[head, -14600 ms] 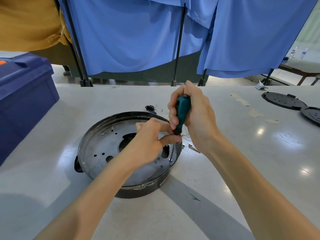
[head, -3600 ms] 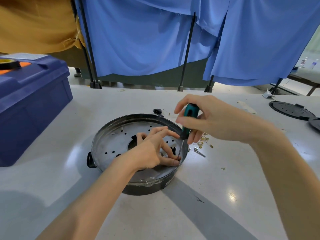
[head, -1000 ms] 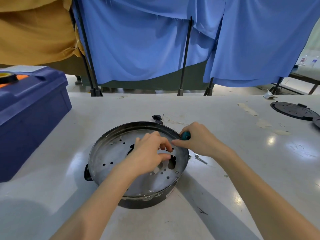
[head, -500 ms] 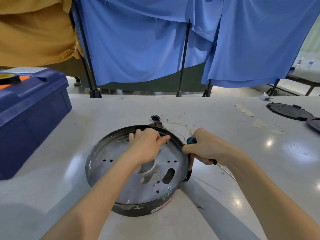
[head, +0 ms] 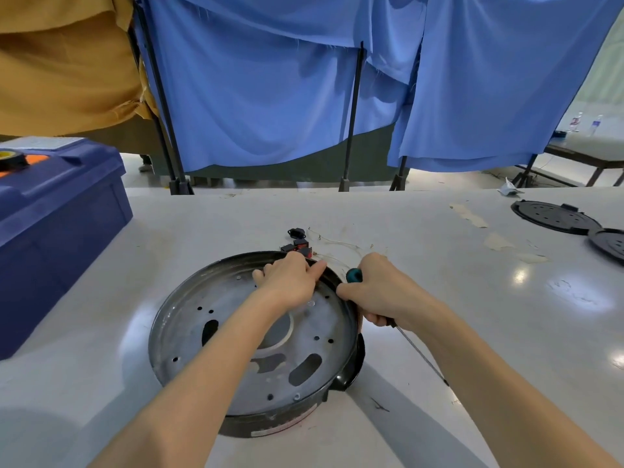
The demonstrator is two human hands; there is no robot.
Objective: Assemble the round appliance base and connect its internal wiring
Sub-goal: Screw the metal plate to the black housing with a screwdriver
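The round appliance base [head: 202, 349] lies on the white table, its perforated metal plate facing up inside a black rim. My left hand [head: 290, 282] rests on the plate's far edge with fingers fairly straight, the index reaching over the rim. My right hand [head: 378, 292] grips the teal-handled screwdriver [head: 354, 274] at the base's right rim, its thin shaft pointing back toward me along my forearm. Thin wires [head: 337, 246] with small black and red switch parts [head: 299, 246] lie just beyond the base.
A dark blue bin [head: 57, 231] stands at the left with a tape roll [head: 11, 159] on top. Two black round covers [head: 553, 217] lie at the far right. Blue curtains on black stands hang behind the table.
The base has been turned, so its slots and holes sit in new places. Both hands moved to the far rim. The screwdriver went from upright on the plate to lying back in my right hand.
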